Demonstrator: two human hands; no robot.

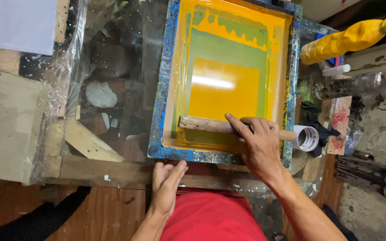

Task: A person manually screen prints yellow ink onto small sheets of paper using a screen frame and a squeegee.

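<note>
A screen-printing frame (159, 102) with a paint-spattered blue border lies on a glass-topped table; its mesh is covered in yellow ink (223, 87) over a green coating. My right hand (258, 145) grips the wooden handle of a squeegee (202, 125) lying across the frame's near end. My left hand (166, 185) rests flat, fingers together, against the frame's near edge and the wooden table rail.
A yellow-stained plastic bottle (349, 39) and a clear bottle (358, 84) lie at the right. A roll of tape (306, 137) sits beside the frame. Crumpled plastic sheet (68, 67) and wooden boards (10, 120) are on the left. Red cloth (211, 216) covers my lap.
</note>
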